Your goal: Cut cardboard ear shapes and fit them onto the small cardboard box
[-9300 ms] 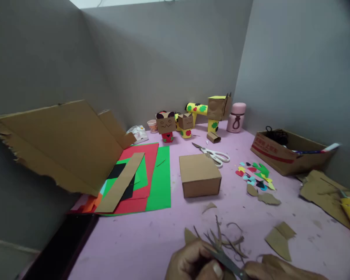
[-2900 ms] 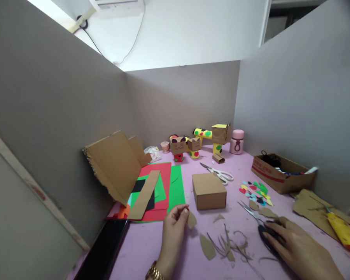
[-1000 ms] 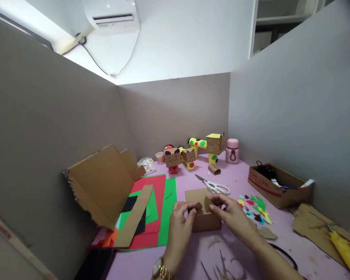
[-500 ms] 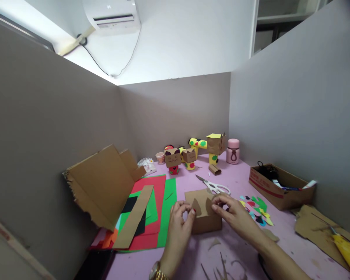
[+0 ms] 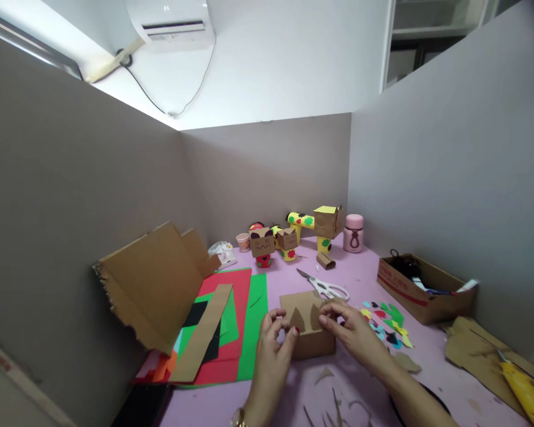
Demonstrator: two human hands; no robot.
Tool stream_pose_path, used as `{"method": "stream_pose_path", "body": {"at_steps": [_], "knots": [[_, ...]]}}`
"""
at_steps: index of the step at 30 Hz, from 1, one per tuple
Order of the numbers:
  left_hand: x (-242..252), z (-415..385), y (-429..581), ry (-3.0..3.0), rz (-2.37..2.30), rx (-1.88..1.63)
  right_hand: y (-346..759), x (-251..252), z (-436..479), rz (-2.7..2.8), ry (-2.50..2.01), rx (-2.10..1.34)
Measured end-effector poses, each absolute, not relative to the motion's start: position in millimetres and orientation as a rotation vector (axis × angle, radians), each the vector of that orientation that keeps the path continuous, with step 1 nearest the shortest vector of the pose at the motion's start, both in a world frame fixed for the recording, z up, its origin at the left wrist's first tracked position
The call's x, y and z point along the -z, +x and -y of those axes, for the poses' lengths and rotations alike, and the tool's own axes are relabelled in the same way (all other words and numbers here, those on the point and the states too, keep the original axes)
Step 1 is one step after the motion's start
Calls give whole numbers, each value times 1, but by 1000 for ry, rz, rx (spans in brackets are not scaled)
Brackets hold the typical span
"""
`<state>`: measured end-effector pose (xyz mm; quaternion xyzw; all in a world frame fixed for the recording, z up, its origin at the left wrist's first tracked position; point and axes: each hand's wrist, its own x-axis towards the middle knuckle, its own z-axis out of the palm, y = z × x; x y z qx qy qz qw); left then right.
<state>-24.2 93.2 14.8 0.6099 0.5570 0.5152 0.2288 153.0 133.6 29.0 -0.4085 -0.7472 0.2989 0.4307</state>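
Note:
A small brown cardboard box [image 5: 305,350] stands on the pink table [image 5: 365,267] in front of me. My left hand [image 5: 273,350] pinches a small pointed cardboard piece [image 5: 294,317] against the box's top left edge. My right hand [image 5: 353,335] pinches a second pointed cardboard piece [image 5: 317,316] at the top right edge. Both pieces stand upright on the box top.
White-handled scissors [image 5: 324,286] lie just behind the box. Coloured paper sheets [image 5: 244,314] and a torn cardboard sheet [image 5: 151,284] lie to the left. Cardboard figures [image 5: 289,237] and a pink flask [image 5: 352,233] stand at the back. Paper cut-outs [image 5: 387,323] and an open carton [image 5: 422,287] are at the right.
Both hands left the scissors and scraps and came to the box, each bringing a cut cardboard piece. Over the last second they only shifted the pieces slightly on the box top.

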Motion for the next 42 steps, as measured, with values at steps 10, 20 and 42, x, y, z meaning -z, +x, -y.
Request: {"method": "stream_pose_path", "body": {"at_steps": [10,20,42], "knots": [[-8,-89,-20,1499,-1466,-1475,159,-25,-137,1928,-952,-755],[-9,-85,-14,1567,-1497,-1504,164,-30,-135,1999,-953,-739],[-9,-89,-17,1550,-1454,-1503,167,-39,-136,2030,-919,-796]]}}
